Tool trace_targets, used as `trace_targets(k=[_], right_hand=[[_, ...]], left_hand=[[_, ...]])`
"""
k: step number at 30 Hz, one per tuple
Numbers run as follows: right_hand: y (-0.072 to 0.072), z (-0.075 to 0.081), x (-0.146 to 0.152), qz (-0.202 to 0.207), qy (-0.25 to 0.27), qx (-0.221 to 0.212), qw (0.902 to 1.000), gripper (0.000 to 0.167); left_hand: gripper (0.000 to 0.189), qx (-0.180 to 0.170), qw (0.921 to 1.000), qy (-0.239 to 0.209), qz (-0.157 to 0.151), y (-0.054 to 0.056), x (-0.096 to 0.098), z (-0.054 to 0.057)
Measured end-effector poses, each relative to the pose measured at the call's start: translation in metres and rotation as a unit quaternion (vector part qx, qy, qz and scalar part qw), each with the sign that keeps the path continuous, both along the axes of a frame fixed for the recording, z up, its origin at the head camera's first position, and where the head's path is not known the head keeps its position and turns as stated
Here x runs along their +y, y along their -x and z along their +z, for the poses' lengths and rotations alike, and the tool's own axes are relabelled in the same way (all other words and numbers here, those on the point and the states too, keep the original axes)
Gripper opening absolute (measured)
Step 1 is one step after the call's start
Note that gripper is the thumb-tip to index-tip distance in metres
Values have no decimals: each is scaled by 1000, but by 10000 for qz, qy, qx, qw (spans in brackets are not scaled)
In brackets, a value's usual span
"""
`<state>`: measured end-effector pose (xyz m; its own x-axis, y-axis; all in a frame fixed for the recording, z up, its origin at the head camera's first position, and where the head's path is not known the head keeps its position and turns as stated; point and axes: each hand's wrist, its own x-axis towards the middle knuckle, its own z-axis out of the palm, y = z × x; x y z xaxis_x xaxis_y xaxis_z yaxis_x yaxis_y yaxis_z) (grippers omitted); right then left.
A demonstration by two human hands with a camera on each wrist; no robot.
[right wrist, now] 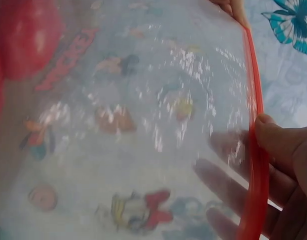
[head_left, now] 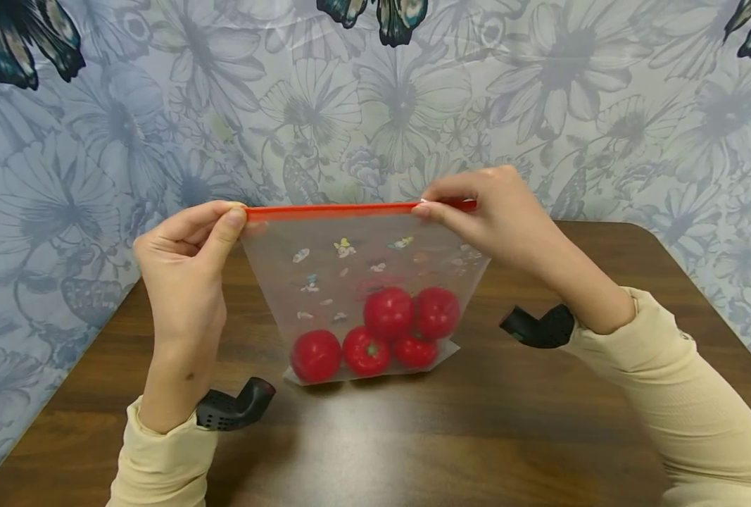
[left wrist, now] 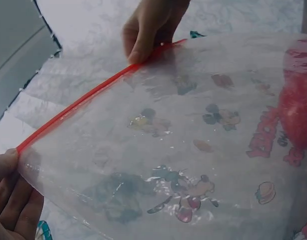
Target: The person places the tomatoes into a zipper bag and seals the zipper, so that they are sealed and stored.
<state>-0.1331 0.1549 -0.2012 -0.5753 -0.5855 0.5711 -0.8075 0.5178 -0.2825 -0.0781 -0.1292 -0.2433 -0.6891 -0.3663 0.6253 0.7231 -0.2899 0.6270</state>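
Observation:
A clear zip bag point(head_left: 324, 282) printed with small cartoon figures stands upright on the table, its red zip strip point(head_left: 331, 211) along the top. Several red tomatoes point(head_left: 388, 313) lie in its lower part. My left hand point(head_left: 191, 260) pinches the left top corner between thumb and forefinger. Along the strip, towards its right end, my right hand point(head_left: 492, 211) pinches the zip between thumb and fingers. In the right wrist view, some fingers point(right wrist: 223, 185) of that hand show through the plastic behind the bag.
The brown wooden table point(head_left: 413, 443) has a rounded far right corner. Behind it hangs a pale floral wall covering point(head_left: 400, 105) with dark butterflies at the top. A black wrist device point(head_left: 236, 405) is on the left wrist, another point(head_left: 540, 327) on the right.

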Motion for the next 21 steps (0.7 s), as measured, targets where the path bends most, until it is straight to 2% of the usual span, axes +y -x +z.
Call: trace_targets(k=[6, 10, 21], right_hand=[[3, 0, 11, -234, -161, -37, 9996, 8], [6, -1, 17, -239, -171, -18, 9996, 9], [6, -3, 32, -214, -56, 18, 9998, 3]], left_hand=[[14, -32, 9997, 122, 213, 4, -5, 0], [16, -25, 9993, 189, 323, 7, -7, -1], [15, -44, 9998, -24, 166, 10, -11, -2]])
